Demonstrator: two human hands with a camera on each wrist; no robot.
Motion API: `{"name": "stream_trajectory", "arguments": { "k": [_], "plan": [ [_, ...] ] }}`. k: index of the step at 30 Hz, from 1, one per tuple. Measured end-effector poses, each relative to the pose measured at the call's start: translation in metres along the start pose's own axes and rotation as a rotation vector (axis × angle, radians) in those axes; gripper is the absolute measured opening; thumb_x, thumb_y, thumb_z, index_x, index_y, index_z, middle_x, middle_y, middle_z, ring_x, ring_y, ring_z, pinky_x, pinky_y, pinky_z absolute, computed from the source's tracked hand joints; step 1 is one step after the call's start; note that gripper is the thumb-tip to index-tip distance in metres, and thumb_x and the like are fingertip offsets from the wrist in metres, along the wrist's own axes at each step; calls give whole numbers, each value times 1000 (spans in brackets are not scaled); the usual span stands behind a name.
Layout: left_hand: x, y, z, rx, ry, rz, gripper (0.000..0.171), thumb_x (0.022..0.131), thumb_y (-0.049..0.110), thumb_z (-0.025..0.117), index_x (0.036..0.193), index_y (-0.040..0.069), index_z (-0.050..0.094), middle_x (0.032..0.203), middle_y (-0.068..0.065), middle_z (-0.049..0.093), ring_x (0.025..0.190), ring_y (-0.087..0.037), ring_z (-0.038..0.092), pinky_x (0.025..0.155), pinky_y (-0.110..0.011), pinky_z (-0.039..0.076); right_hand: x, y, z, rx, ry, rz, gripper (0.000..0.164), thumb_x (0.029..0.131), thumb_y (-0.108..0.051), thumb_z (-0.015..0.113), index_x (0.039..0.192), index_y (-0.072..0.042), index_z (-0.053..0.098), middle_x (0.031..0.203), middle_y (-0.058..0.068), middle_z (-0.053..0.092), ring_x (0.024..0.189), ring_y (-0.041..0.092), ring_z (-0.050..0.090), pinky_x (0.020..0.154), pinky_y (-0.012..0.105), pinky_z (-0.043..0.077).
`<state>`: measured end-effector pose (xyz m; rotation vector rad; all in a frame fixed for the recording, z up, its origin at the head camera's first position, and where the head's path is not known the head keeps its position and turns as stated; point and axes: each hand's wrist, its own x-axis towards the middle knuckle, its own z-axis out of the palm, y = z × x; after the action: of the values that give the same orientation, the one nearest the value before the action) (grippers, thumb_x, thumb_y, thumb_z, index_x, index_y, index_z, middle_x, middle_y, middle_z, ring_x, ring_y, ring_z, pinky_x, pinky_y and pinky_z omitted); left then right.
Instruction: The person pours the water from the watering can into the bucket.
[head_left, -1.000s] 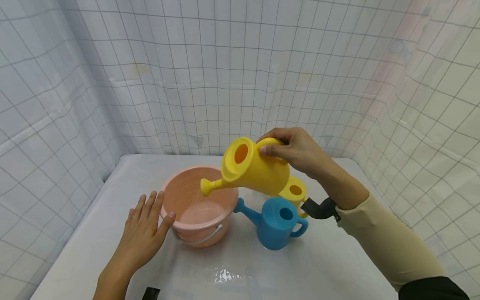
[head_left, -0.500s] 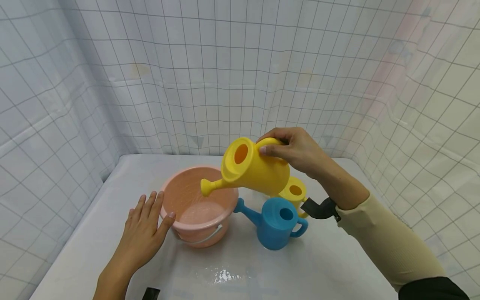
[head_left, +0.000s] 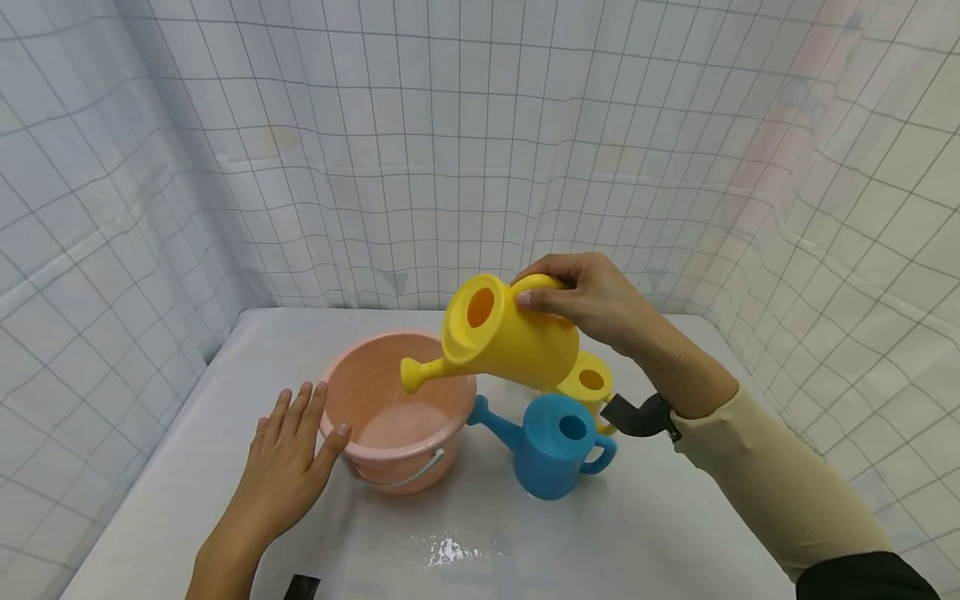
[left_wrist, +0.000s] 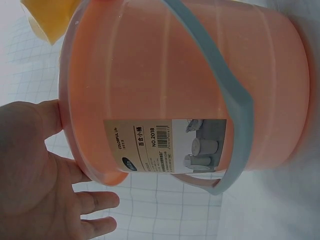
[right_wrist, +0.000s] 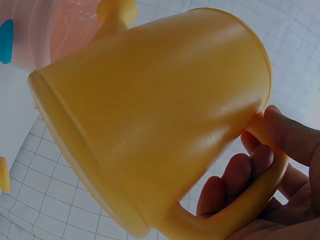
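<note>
Apparently mid-pour, your right hand grips the yellow plastic watering can, tilted over the round pink plastic bucket your spread left hand touches. The next move likely calls for steeper tilting.

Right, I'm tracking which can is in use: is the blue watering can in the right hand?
No, the right hand grips a yellow watering can, and the blue watering can stands on the table.
</note>
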<state>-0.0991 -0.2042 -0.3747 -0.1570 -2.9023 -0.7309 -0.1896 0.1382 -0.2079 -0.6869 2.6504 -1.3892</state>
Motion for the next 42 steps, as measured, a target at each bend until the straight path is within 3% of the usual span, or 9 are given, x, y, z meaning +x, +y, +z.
{"name": "stream_trajectory", "arguments": {
  "k": [30,42],
  "plan": [
    [0,-1,0,-2,16,9,70,100,49,34,153,12,8,156,-24,14,146,-43,-2,109,-69,1,0,-3,1,-27,4,-5,24,87,-29,68,107,-16,70,102,3,66,88,24,58,76,31,53],
    [-1,0,-1,-11,-8,-1,70,100,49,34,153,13,6,157,-24,11,146,-43,-4,109,-70,2,1,-4,2,-22,-2,11,24,87,-29,68,107,-16,69,101,4,66,89,24,58,77,30,53]
  ]
}}
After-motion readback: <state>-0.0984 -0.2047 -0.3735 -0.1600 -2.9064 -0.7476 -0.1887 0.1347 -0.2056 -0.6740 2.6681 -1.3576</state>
